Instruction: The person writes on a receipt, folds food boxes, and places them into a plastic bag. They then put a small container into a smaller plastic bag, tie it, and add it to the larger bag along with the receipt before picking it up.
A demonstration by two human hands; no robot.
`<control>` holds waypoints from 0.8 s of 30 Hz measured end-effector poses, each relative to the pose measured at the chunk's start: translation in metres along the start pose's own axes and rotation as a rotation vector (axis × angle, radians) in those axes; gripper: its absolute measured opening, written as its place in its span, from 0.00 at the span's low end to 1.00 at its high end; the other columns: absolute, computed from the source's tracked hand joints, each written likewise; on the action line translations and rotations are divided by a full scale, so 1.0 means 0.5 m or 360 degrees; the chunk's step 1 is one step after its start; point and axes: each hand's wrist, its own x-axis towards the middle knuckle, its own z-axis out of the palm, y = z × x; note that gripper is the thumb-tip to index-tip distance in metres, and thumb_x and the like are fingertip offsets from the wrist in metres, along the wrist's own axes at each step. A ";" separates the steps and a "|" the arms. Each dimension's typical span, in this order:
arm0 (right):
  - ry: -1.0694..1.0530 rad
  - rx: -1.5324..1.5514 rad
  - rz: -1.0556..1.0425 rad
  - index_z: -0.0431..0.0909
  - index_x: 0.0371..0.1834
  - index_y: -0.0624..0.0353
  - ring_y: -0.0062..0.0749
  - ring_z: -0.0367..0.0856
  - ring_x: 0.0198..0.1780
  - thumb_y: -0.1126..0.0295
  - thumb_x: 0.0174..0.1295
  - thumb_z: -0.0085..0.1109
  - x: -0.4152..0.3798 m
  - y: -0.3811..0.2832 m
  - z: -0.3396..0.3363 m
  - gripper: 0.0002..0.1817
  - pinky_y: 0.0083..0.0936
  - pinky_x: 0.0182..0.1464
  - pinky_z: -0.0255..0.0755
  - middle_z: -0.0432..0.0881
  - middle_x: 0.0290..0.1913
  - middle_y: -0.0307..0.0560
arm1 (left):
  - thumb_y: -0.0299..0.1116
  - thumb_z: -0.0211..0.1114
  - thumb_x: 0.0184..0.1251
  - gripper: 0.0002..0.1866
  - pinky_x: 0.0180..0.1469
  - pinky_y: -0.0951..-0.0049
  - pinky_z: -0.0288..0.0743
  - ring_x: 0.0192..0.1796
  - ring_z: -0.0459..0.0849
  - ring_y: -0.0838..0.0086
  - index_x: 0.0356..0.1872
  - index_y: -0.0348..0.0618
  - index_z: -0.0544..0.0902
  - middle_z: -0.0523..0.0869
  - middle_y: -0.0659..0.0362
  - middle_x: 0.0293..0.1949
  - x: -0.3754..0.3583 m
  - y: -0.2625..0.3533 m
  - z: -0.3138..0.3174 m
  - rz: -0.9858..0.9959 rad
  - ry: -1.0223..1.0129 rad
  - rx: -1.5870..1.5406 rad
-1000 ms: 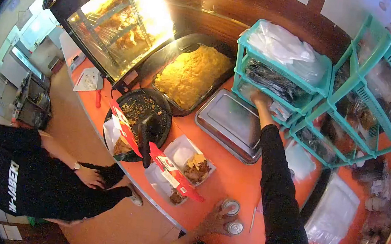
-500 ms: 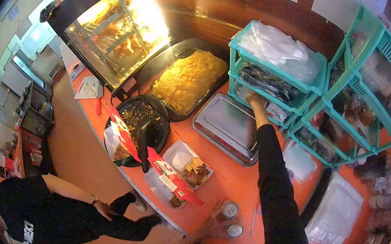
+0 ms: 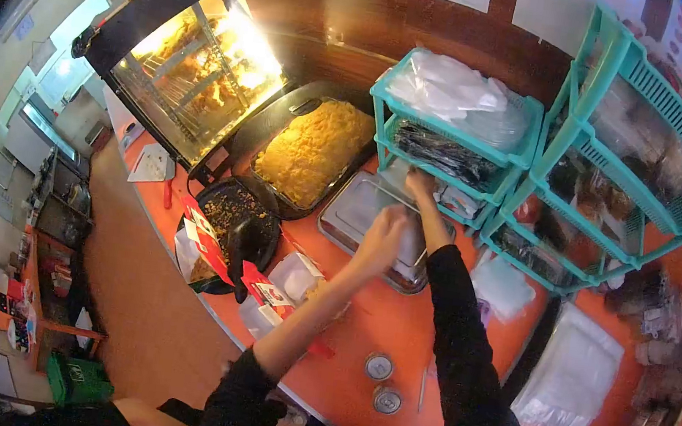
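Note:
My right hand (image 3: 421, 184) is at the lowest tier of the teal stacked basket (image 3: 453, 133), closed on a clear plastic bag (image 3: 397, 175) that hangs out of the tier. My left hand (image 3: 385, 234) is over the metal lid (image 3: 355, 202) of a tray, its fingers curled; whatever they hold is hidden. Beneath my left forearm, two open red-and-white food boxes stand on the orange counter: one box (image 3: 267, 293) partly covered by the arm, the other box (image 3: 201, 243) by the black pan (image 3: 243, 210).
A lit glass warmer (image 3: 197, 68) and a tray of yellow food (image 3: 314, 154) stand at the back left. Two cans (image 3: 379, 367) are near my body. More teal baskets (image 3: 620, 162) and a stack of clear bags (image 3: 573, 369) are on the right. Part of another person's arm (image 3: 153, 422) shows below.
My left hand has come up from the bottom edge to over the metal lid. My right hand stays at the basket, with more plastic showing. The other person has mostly left view.

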 end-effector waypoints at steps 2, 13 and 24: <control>-0.0276 -0.0010 0.0035 0.80 0.52 0.57 0.56 0.74 0.61 0.51 0.66 0.44 0.009 0.017 0.005 0.24 0.46 0.62 0.65 0.78 0.58 0.56 | 0.61 0.46 0.70 0.37 0.71 0.62 0.54 0.70 0.62 0.60 0.70 0.44 0.60 0.60 0.50 0.72 0.101 0.005 0.011 -0.0485 -0.0020 -0.0553; 0.0152 0.0475 0.0043 0.84 0.37 0.52 0.53 0.84 0.41 0.61 0.56 0.57 -0.129 -0.051 -0.129 0.11 0.42 0.44 0.77 0.86 0.37 0.54 | 0.63 0.52 0.62 0.33 0.34 0.70 0.75 0.37 0.80 0.67 0.61 0.51 0.69 0.79 0.52 0.45 0.204 -0.036 0.047 -0.0899 0.0822 -0.1158; 0.0632 0.0723 -0.0410 0.78 0.33 0.68 0.63 0.80 0.40 0.71 0.61 0.53 -0.152 -0.051 -0.108 0.10 0.51 0.43 0.72 0.80 0.33 0.66 | 0.73 0.44 0.58 0.45 0.45 0.54 0.76 0.49 0.79 0.58 0.63 0.44 0.69 0.77 0.45 0.53 0.219 -0.005 0.017 -0.1136 0.0304 -0.1380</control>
